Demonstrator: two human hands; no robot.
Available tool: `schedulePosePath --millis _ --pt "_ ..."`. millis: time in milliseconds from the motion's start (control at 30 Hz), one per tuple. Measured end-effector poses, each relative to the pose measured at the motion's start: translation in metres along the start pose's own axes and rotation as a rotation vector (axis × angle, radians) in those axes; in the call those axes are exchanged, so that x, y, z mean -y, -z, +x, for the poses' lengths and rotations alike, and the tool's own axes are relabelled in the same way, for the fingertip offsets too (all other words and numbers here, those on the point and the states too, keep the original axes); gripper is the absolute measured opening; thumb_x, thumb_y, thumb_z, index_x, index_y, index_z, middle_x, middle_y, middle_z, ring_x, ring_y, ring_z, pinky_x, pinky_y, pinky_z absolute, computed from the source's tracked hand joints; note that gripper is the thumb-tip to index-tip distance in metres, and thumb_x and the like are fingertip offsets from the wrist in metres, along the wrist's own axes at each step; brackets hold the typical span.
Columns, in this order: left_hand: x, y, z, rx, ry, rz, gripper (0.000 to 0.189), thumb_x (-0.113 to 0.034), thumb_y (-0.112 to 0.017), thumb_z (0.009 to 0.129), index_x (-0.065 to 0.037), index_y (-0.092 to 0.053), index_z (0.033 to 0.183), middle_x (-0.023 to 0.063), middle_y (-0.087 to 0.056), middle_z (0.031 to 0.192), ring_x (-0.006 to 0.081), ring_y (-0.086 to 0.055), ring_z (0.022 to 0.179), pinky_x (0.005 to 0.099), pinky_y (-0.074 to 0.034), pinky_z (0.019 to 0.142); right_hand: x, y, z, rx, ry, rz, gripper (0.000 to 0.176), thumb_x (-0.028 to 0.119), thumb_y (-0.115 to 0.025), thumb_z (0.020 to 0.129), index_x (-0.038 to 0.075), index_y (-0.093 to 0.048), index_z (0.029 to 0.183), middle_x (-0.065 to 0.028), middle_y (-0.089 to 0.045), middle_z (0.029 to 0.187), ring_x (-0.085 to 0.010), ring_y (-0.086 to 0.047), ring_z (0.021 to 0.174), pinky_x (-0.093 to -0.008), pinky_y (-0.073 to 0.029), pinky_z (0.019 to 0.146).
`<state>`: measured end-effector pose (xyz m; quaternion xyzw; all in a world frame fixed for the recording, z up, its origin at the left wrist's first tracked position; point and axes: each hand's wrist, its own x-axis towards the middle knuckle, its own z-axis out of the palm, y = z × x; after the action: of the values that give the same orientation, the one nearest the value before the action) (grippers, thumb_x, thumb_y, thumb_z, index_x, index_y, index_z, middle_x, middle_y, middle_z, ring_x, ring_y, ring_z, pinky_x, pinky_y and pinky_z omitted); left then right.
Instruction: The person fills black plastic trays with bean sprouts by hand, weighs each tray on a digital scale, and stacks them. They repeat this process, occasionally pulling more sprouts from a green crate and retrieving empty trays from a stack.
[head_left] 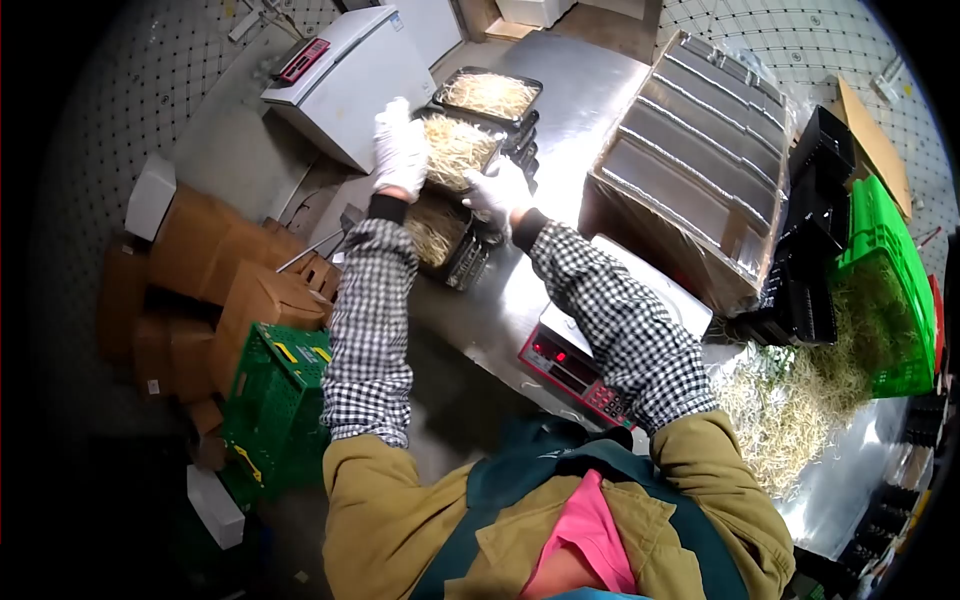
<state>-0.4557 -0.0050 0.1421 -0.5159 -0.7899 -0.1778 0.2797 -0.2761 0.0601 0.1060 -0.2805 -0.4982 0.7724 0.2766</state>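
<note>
Both of my hands wear white gloves and grip a black tray of bean sprouts [456,152] from opposite sides. My left hand [400,150] is closed at its left edge, and my right hand [497,193] is closed at its lower right corner. Just behind it, another sprout-filled tray [490,94] tops a stack of black trays. On the near side, a further filled tray [432,232] lies partly beneath the held one, on top of a second stack. The fingers under the held tray are hidden.
A red-framed scale [575,372] with lit digits sits below my right forearm. Loose sprouts [785,405] spill from a green crate [885,290] at right. A large box of packed trays [690,165] stands on the metal table [570,85]. Cardboard boxes [260,310] and a dark green crate [275,410] are at left.
</note>
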Motion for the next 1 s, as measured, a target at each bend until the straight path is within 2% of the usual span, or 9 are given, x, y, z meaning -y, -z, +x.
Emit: schedulePosePath --millis 33,100,133,333,500,533,700,833,1000 --pt "-0.007 -0.008 0.012 0.149 -0.221 0.494 0.047 -0.029 -0.050 0.095 0.003 -0.057 0.129 0.0232 -0.053 0.133 0.0365 -0.047 0.127 0.0492 -0.033 0.110 -0.003 -0.005 0.011 0.058 -0.030 -0.045 0.033 0.015 -0.073 0.088 0.000 -0.044 0.095 -0.0138 -0.062 0.077 -0.0238 -0.067 0.063 -0.0355 -0.061 0.055" --pt "-0.032 -0.010 0.040 0.699 0.031 0.216 0.059 -0.042 -0.041 0.098 0.001 -0.050 0.138 0.0238 -0.046 0.143 0.0368 -0.039 0.136 0.0539 -0.028 0.113 -0.004 -0.009 0.011 -0.041 -0.087 -0.136 0.033 0.015 -0.072 0.089 0.000 -0.044 0.095 -0.0155 -0.062 0.078 -0.0262 -0.068 0.065 -0.0368 -0.061 0.055" --pt "-0.038 -0.026 0.019 0.397 0.303 0.026 0.068 -0.048 -0.039 0.098 0.000 -0.036 0.148 0.0226 -0.034 0.153 0.0364 -0.028 0.144 0.0539 -0.021 0.116 -0.010 -0.008 0.016 -0.036 -0.100 -0.158 0.031 0.015 -0.071 0.089 0.000 -0.044 0.094 -0.0160 -0.062 0.078 -0.0260 -0.069 0.065 -0.0374 -0.061 0.057" --pt "-0.040 -0.037 0.013 0.505 0.409 -0.018 0.075 -0.052 -0.037 0.098 -0.001 -0.024 0.153 0.0187 -0.024 0.159 0.0343 -0.017 0.149 0.0632 -0.014 0.115 -0.017 -0.005 0.012 -0.086 -0.113 -0.035 0.030 0.012 -0.073 0.084 -0.003 -0.049 0.094 -0.0138 -0.062 0.073 -0.0219 -0.068 0.060 -0.0328 -0.059 0.052" --pt "-0.014 -0.075 0.021 0.429 0.013 0.343 0.044 -0.043 -0.046 0.097 -0.004 -0.065 0.105 0.0185 -0.060 0.123 0.0364 -0.055 0.118 0.0565 -0.044 0.095 -0.056 0.012 0.008 0.049 0.003 0.321 0.017 0.014 -0.063 0.094 0.001 -0.055 0.102 -0.0110 -0.065 0.085 -0.0189 -0.065 0.064 -0.0299 -0.055 0.056" --pt "-0.002 -0.074 0.026 0.357 -0.205 0.411 0.036 -0.037 -0.054 0.094 -0.006 -0.065 0.080 0.0169 -0.068 0.100 0.0375 -0.064 0.096 0.0500 -0.050 0.081 -0.077 0.022 0.002 -0.058 0.125 0.124 0.019 0.021 -0.061 0.095 0.005 -0.058 0.105 -0.0114 -0.065 0.085 -0.0213 -0.065 0.066 -0.0338 -0.054 0.059" --pt "0.002 -0.071 0.023 0.426 0.229 -0.026 0.052 -0.043 -0.051 0.097 0.003 -0.058 0.120 0.0279 -0.058 0.122 0.0441 -0.055 0.114 0.0489 -0.045 0.095 -0.149 0.117 -0.079 -0.337 0.483 -1.335 0.044 0.027 -0.060 0.088 0.014 -0.057 0.130 -0.0180 -0.055 0.133 -0.0355 -0.050 0.124 -0.0490 -0.038 0.105" --pt "0.085 -0.187 0.012 0.266 -0.100 -0.301 0.037 -0.030 -0.050 0.099 0.003 -0.059 0.112 0.0242 -0.058 0.109 0.0439 -0.054 0.103 0.0483 -0.044 0.089 -0.155 0.219 -0.143 -0.482 0.128 -1.629 0.041 0.025 -0.061 0.083 0.015 -0.058 0.123 -0.0102 -0.056 0.129 -0.0310 -0.048 0.124 -0.0503 -0.035 0.104" --pt "0.082 -0.144 0.026 0.319 -0.133 -0.152 0.044 -0.035 -0.046 0.101 0.000 -0.058 0.123 0.0238 -0.055 0.124 0.0434 -0.051 0.112 0.0483 -0.042 0.093 -0.119 0.395 -0.355 -1.372 -0.387 -1.517 0.037 0.023 -0.060 0.085 0.006 -0.060 0.117 -0.0162 -0.058 0.126 -0.0325 -0.055 0.116 -0.0448 -0.042 0.097"
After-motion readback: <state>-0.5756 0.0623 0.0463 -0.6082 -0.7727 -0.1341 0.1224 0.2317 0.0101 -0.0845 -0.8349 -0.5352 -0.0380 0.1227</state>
